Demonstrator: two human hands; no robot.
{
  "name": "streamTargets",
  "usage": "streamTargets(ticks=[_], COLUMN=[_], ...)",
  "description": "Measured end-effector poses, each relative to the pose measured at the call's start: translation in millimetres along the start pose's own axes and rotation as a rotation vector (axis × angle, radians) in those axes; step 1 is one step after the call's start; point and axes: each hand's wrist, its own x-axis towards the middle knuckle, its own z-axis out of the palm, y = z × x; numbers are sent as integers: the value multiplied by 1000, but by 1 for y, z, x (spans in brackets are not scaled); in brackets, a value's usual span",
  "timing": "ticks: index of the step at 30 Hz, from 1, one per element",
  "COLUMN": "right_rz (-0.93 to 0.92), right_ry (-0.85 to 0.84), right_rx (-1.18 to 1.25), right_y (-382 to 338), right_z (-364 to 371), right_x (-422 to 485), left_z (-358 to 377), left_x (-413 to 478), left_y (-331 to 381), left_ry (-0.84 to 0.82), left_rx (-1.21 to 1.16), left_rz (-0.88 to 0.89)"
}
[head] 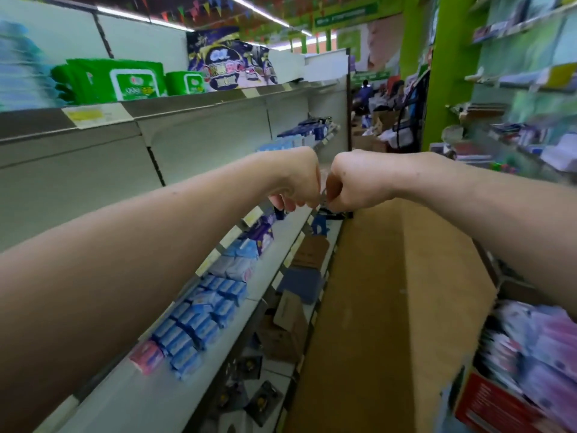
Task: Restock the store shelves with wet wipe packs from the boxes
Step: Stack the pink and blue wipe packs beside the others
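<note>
Small blue packs (199,323) lie in rows on the lower shelf (150,398) at your left. A tall cardboard box (390,292) stands at your right. Farther out, your left hand (295,182) and right hand (352,182) meet near the box's far edge, knuckles almost touching, fingers (282,201) curled under; cannot tell whether they pinch anything. Green wet wipe packs (134,81) sit on the top shelf (187,110), up left, well apart from both hands. A purple bag (231,60) sits beyond them.
</note>
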Motion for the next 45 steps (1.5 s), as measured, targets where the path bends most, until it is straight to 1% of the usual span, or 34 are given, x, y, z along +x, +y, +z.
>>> streamTargets(ticks=[4, 7, 14, 19, 23, 27, 33, 36, 39, 45], right_rz=[77, 174, 474, 652, 781, 852, 919, 918, 914, 960], right_ry=[-5, -19, -60, -95, -109, -95, -122, -140, -165, -220], right_rx=[9, 13, 59, 84, 125, 157, 197, 216, 210, 257], right_y=[32, 57, 112, 148, 172, 194, 251, 287, 324, 396], right_z=[17, 31, 60, 88, 113, 136, 175, 196, 221, 280], right_x=[-30, -51, -111, -154, -187, -215, -234, -237, -238, -240], left_z=[29, 54, 111, 157, 191, 228, 289, 317, 341, 404], left_x=[9, 19, 34, 32, 28, 35, 62, 80, 101, 151], left_y=[34, 58, 121, 169, 201, 229, 271, 292, 315, 355], left_ry=[-53, -83, -184, -321, -406, -464, -490, -538, -552, -623], left_rx=[12, 19, -16, -32, -50, -28, -5, -10, 1, -61], left_rz=[42, 93, 315, 472, 544, 565, 605, 577, 565, 471])
